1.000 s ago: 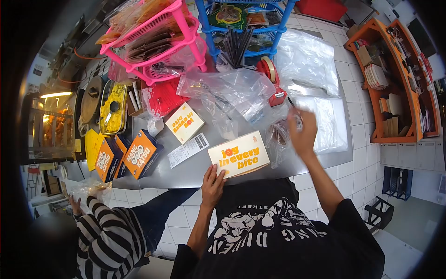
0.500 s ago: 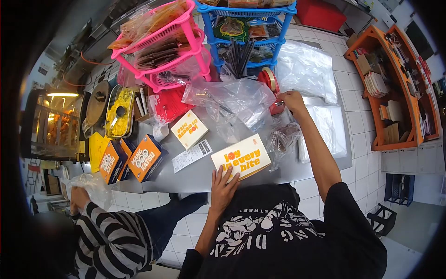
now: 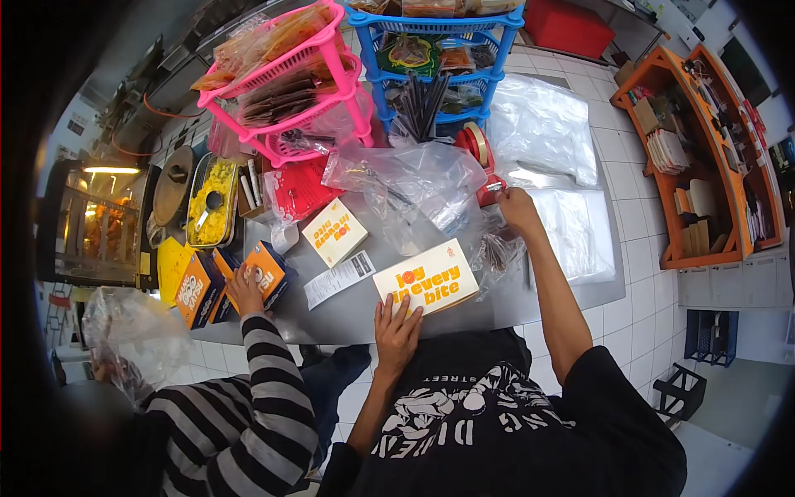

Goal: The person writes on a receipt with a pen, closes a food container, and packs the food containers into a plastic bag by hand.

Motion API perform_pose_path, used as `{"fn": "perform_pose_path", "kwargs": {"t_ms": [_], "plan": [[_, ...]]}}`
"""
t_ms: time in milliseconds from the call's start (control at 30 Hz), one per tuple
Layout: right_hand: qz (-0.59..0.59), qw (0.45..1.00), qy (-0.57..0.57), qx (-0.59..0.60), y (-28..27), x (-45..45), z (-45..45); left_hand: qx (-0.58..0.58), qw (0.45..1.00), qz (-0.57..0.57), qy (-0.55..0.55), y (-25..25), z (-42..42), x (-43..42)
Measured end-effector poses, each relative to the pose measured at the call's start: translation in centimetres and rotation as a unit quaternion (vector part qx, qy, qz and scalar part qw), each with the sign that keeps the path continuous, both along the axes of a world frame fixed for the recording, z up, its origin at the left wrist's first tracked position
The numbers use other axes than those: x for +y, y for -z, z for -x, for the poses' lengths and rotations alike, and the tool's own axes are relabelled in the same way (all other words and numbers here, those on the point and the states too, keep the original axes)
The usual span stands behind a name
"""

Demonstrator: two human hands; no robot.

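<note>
My left hand (image 3: pixel 396 335) lies on the near left edge of a white cardboard box (image 3: pixel 429 280) printed "joy in every bite". Its fingers are spread flat over the lid. My right hand (image 3: pixel 519 210) is closed in a pinch beside the cutting end of a red tape dispenser (image 3: pixel 489 189), which carries a roll of tape (image 3: pixel 476 145). Whatever is between those fingertips is too small to make out. A crumpled clear plastic bag (image 3: pixel 406 178) lies behind the box, and a pack of dark items in clear plastic (image 3: pixel 497 253) sits at its right.
Left of my box are a smaller white box (image 3: pixel 334 232), a paper receipt (image 3: pixel 339 280) and orange-and-blue boxes (image 3: pixel 196 288). A co-worker's hand (image 3: pixel 245 290) touches one. Pink (image 3: pixel 290 74) and blue (image 3: pixel 439 62) racks stand behind; plastic bags (image 3: pixel 542 128) lie right.
My right hand has shifted down slightly, away from the tape dispenser. The co-worker's hand has reached onto an orange-and-blue box, with a clear bag now spread at the left. My left hand stays on the box.
</note>
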State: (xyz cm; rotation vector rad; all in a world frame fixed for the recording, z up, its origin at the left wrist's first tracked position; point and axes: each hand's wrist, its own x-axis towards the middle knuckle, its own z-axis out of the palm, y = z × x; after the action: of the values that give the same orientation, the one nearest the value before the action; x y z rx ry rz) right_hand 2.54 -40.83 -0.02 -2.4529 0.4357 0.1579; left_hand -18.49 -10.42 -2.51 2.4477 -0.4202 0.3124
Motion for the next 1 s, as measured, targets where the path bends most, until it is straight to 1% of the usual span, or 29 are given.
{"fn": "perform_pose_path", "kwargs": {"t_ms": [67, 167, 200, 233, 300, 367, 400, 433, 500, 533, 600, 633, 733, 833, 933, 1000], "plan": [[0.062, 0.998, -0.009, 0.009, 0.7, 0.1, -0.7, 0.013, 1.000, -0.006, -0.006, -0.4, 0.0, -0.1], [0.086, 0.991, -0.003, 0.102, 1.1, 0.4, -0.5, 0.038, 0.999, -0.004, -0.012, -1.8, 0.1, -0.5], [0.075, 0.992, 0.005, 0.105, 0.9, 0.4, 0.2, 0.045, 0.999, -0.003, -0.016, -2.6, -0.1, -0.5], [0.055, 0.998, 0.018, 0.026, -0.1, 0.4, 0.5, 0.051, 0.998, 0.011, -0.023, -3.6, -0.6, -0.8], [0.010, 0.993, 0.027, -0.113, -2.0, 0.8, 3.2, 0.080, 0.995, 0.043, -0.052, -5.9, 0.1, -1.3], [-0.137, 0.976, 0.038, -0.167, -6.1, 2.2, 5.8, 0.086, 0.986, 0.132, -0.059, -7.3, 0.6, -1.8], [-0.261, 0.961, 0.026, -0.092, -9.3, 3.1, 7.5, 0.088, 0.979, 0.175, -0.059, -7.9, 0.7, -2.1], [-0.378, 0.925, 0.017, -0.015, -11.5, 4.3, 9.3, 0.150, 0.956, 0.245, -0.051, -8.4, 0.7, -2.5], [-0.496, 0.867, -0.051, 0.022, -11.9, 6.3, 12.4, 0.264, 0.884, 0.384, -0.035, -8.8, 0.5, -3.5], [-0.510, 0.857, -0.057, 0.041, -11.5, 7.2, 13.7, 0.303, 0.822, 0.481, -0.031, -8.4, 0.5, -4.2], [-0.536, 0.837, -0.070, 0.082, -10.7, 8.6, 15.7, 0.328, 0.784, 0.526, -0.023, -8.4, 0.7, -5.0], [-0.545, 0.830, -0.071, 0.096, -10.0, 8.9, 16.3, 0.338, 0.764, 0.548, -0.019, -8.3, 0.9, -5.1], [-0.565, 0.810, -0.069, 0.139, -8.4, 9.5, 17.4, 0.354, 0.756, 0.548, -0.046, -8.0, 1.7, -5.4], [-0.581, 0.792, -0.084, 0.167, -8.0, 9.5, 17.3, 0.313, 0.801, 0.500, -0.101, -7.3, 2.5, -5.8], [-0.474, 0.852, -0.178, 0.135, -6.2, 8.6, 16.9, 0.330, 0.823, 0.441, -0.141, -6.2, 3.6, -6.3], [-0.343, 0.900, -0.257, 0.085, -7.1, 8.5, 16.3, 0.304, 0.857, 0.388, -0.151, -6.4, 3.9, -6.6]]}}
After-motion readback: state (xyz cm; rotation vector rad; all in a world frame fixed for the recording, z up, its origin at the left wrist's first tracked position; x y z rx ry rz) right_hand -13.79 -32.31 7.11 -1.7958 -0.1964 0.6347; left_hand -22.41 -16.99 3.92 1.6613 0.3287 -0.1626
